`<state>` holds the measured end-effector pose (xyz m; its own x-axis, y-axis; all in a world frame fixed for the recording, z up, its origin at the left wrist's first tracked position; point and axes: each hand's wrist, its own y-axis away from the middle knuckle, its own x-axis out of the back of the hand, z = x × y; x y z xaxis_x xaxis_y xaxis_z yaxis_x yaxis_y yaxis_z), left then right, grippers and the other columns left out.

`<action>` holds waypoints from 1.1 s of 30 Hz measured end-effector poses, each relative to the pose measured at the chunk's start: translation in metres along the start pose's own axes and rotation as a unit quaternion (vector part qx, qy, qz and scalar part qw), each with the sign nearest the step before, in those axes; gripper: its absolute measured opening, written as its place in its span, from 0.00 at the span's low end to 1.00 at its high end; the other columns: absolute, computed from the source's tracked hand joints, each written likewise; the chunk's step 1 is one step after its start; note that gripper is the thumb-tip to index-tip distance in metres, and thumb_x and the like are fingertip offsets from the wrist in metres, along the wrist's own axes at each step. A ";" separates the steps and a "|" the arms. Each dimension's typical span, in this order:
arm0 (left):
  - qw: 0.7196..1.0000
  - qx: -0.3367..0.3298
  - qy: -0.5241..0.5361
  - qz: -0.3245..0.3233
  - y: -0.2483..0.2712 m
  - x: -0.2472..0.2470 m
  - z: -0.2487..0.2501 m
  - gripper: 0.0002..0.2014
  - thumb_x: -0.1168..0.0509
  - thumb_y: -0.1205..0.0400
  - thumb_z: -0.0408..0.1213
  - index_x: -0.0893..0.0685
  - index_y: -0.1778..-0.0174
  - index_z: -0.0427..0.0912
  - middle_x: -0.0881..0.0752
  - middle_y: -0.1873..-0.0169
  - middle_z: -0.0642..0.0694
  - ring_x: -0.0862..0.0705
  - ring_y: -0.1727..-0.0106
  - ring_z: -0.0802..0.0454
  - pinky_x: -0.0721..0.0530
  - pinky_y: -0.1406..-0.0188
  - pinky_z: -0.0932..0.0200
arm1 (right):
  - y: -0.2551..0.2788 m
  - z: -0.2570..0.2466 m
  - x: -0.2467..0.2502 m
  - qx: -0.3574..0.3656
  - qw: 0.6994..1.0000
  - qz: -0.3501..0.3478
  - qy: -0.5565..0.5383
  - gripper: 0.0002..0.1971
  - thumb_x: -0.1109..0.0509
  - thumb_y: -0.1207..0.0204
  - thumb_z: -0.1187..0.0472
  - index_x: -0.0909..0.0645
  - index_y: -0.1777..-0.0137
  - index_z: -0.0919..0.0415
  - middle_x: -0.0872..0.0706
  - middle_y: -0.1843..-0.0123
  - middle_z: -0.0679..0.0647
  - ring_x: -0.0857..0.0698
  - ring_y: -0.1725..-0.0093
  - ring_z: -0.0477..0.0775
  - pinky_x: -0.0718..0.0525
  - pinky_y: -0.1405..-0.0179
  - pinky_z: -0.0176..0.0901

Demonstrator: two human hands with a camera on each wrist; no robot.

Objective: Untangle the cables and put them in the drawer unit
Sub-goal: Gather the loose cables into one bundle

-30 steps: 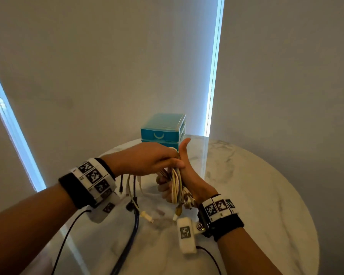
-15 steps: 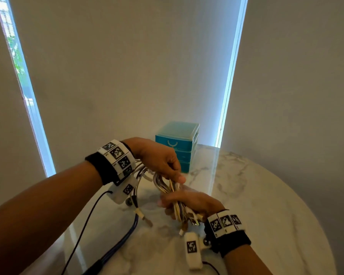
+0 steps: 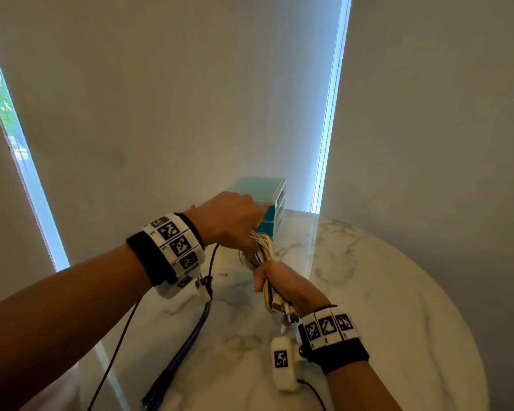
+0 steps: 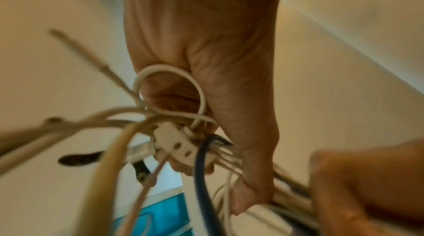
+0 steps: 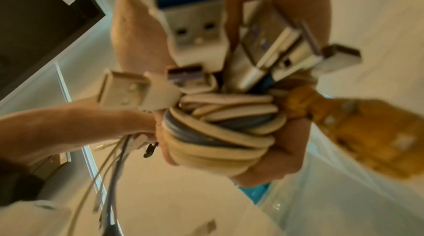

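Observation:
A bundle of white and cream cables (image 3: 260,252) is held between both hands above the marble table (image 3: 383,292). My right hand (image 3: 282,284) grips its lower part, where several USB plugs (image 5: 195,27) stick out toward the wrist. Above it, my left hand (image 3: 232,221) grips the upper loops, with a white cable loop (image 4: 169,83) and a white connector (image 4: 174,142) under its curled fingers. A dark blue cable (image 3: 190,342) hangs from the left hand down onto the table. The teal drawer unit (image 3: 272,200) stands just behind the left hand, partly hidden by it.
The round table ends close to the wall and window blinds behind the drawer unit. Black wrist-camera leads (image 3: 113,351) trail off the near edge. A white camera pod (image 3: 283,361) hangs under my right wrist.
My left hand has risen and moved toward the drawer unit, pulling the upper cable loops up. The right hand stays low, still gripping the bundle's lower part.

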<state>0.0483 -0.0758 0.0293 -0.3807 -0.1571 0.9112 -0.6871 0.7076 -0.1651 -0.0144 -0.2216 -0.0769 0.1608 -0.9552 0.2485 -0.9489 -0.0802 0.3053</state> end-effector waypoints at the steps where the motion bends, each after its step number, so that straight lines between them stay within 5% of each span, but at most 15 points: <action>1: 0.999 0.004 -0.033 0.007 -0.003 -0.003 -0.002 0.24 0.27 0.21 0.61 0.20 0.42 0.46 0.15 0.55 0.49 0.15 0.58 0.47 0.17 0.60 0.54 | -0.001 0.001 0.001 -0.002 1.000 0.003 0.005 0.06 0.33 0.31 0.67 0.27 0.63 0.58 0.24 0.79 0.53 0.26 0.83 0.50 0.26 0.76 0.40; 3: 0.997 -0.006 -0.072 0.008 -0.007 -0.008 -0.010 0.25 0.32 0.20 0.70 0.16 0.45 0.51 0.15 0.60 0.53 0.16 0.62 0.50 0.20 0.62 0.56 | 0.000 0.002 0.005 -0.005 1.000 0.007 0.027 0.05 0.32 0.32 0.65 0.25 0.64 0.58 0.22 0.74 0.56 0.25 0.76 0.53 0.25 0.72 0.42; 5: 1.000 -0.024 0.001 -0.017 -0.006 -0.016 -0.025 0.27 0.34 0.21 0.77 0.13 0.43 0.58 0.12 0.59 0.58 0.15 0.60 0.55 0.20 0.60 0.58 | 0.002 0.003 0.014 -0.005 0.998 0.028 0.048 0.02 0.31 0.33 0.63 0.23 0.63 0.59 0.21 0.70 0.58 0.23 0.72 0.55 0.23 0.68 0.45; 8: 0.958 -0.053 0.276 -0.056 0.000 -0.024 -0.038 0.21 0.32 0.20 0.73 0.12 0.38 0.65 0.10 0.51 0.63 0.14 0.52 0.63 0.18 0.53 0.60 | 0.004 0.005 0.033 0.008 0.995 0.085 0.052 0.01 0.32 0.32 0.65 0.21 0.62 0.61 0.21 0.73 0.58 0.23 0.73 0.54 0.24 0.70 0.44; 13: 0.937 -0.039 0.346 0.021 -0.005 -0.045 -0.037 0.22 0.28 0.22 0.72 0.08 0.40 0.63 0.13 0.40 0.60 0.13 0.41 0.61 0.12 0.38 0.50 | 0.006 0.009 0.039 0.020 0.992 0.122 0.031 0.04 0.32 0.31 0.66 0.22 0.66 0.62 0.22 0.76 0.57 0.24 0.77 0.54 0.26 0.73 0.42; 17: 0.905 0.009 0.405 0.130 0.002 -0.049 -0.040 0.14 0.22 0.21 0.62 0.05 0.52 0.57 0.10 0.50 0.56 0.11 0.48 0.59 0.13 0.44 0.52 | 0.005 0.019 0.056 0.013 0.986 0.164 0.001 0.07 0.33 0.28 0.64 0.21 0.67 0.63 0.22 0.76 0.57 0.23 0.73 0.55 0.27 0.68 0.45; 20: 0.893 0.052 0.445 0.051 0.006 -0.049 -0.034 0.20 0.27 0.17 0.63 0.06 0.65 0.51 0.09 0.62 0.51 0.11 0.56 0.54 0.17 0.47 0.54 | 0.004 0.022 0.062 0.019 0.985 0.170 -0.012 0.10 0.34 0.25 0.57 0.19 0.61 0.64 0.21 0.71 0.59 0.21 0.67 0.57 0.25 0.63 0.46; 22: 0.823 0.073 0.562 0.045 0.007 -0.053 -0.030 0.25 0.29 0.15 0.59 0.13 0.73 0.47 0.07 0.63 0.42 0.09 0.55 0.52 0.15 0.39 0.54 | 0.003 0.023 0.061 0.007 0.986 0.163 -0.030 0.11 0.33 0.35 0.52 0.18 0.67 0.61 0.20 0.71 0.60 0.20 0.63 0.61 0.23 0.56 0.51; 24: 0.716 0.064 0.694 0.049 0.011 -0.057 -0.025 0.32 0.23 0.23 0.66 0.23 0.77 0.42 0.15 0.67 0.29 0.09 0.58 0.47 0.11 0.43 0.56 | 0.001 0.024 0.060 -0.006 0.988 0.142 -0.066 0.08 0.32 0.48 0.54 0.20 0.74 0.59 0.22 0.74 0.60 0.21 0.67 0.62 0.23 0.57 0.54; 25: 0.660 0.047 0.748 0.050 0.014 -0.059 -0.021 0.35 0.21 0.27 0.67 0.27 0.78 0.42 0.20 0.71 0.32 0.12 0.62 0.46 0.11 0.47 0.58 | 0.002 0.023 0.059 -0.006 0.986 0.134 -0.097 0.07 0.31 0.51 0.57 0.22 0.76 0.59 0.24 0.75 0.60 0.23 0.72 0.61 0.23 0.62 0.51; 28: 0.414 -0.003 0.907 0.078 0.019 -0.067 -0.023 0.33 0.33 0.15 0.58 0.35 0.81 0.44 0.33 0.80 0.40 0.23 0.65 0.39 0.13 0.35 0.46 | 0.002 0.021 0.060 0.004 0.967 0.104 -0.233 0.14 0.39 0.38 0.68 0.31 0.81 0.55 0.32 0.77 0.55 0.32 0.84 0.54 0.29 0.83 0.41; 29: 0.356 -0.002 0.931 0.085 0.020 -0.068 -0.026 0.33 0.42 0.11 0.56 0.37 0.81 0.44 0.34 0.81 0.40 0.23 0.65 0.39 0.19 0.27 0.42 | -0.001 0.022 0.063 0.007 0.958 0.087 -0.274 0.17 0.44 0.33 0.71 0.34 0.80 0.55 0.34 0.77 0.53 0.35 0.85 0.52 0.32 0.86 0.39; 30: 0.341 0.016 0.936 0.082 0.021 -0.069 -0.028 0.34 0.48 0.08 0.56 0.35 0.80 0.43 0.33 0.81 0.39 0.21 0.65 0.38 0.25 0.23 0.39 | -0.004 0.024 0.065 0.012 0.947 0.071 -0.312 0.17 0.46 0.31 0.72 0.36 0.77 0.54 0.35 0.77 0.52 0.37 0.85 0.52 0.33 0.87 0.39; 31: 0.377 0.055 0.922 0.075 0.021 -0.072 -0.029 0.36 0.50 0.07 0.58 0.29 0.78 0.40 0.30 0.80 0.38 0.17 0.64 0.38 0.25 0.23 0.37 | -0.005 0.025 0.065 0.013 0.938 0.063 -0.339 0.15 0.47 0.31 0.73 0.37 0.74 0.54 0.35 0.77 0.52 0.37 0.85 0.51 0.34 0.88 0.39; 33: 0.548 0.141 0.824 0.037 0.021 -0.081 -0.028 0.31 0.45 0.07 0.59 0.13 0.54 0.33 0.15 0.71 0.35 0.08 0.55 0.37 0.19 0.26 0.37 | -0.009 0.028 0.066 0.011 0.930 0.064 -0.362 0.14 0.47 0.32 0.73 0.36 0.73 0.55 0.34 0.76 0.53 0.36 0.85 0.51 0.33 0.88 0.38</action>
<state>0.0823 -0.0288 -0.0370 0.5021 0.8640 -0.0371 -0.8640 0.4993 -0.0657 -0.0034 -0.2922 -0.0892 -0.1721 -0.8980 -0.4049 -0.9541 0.0497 0.2952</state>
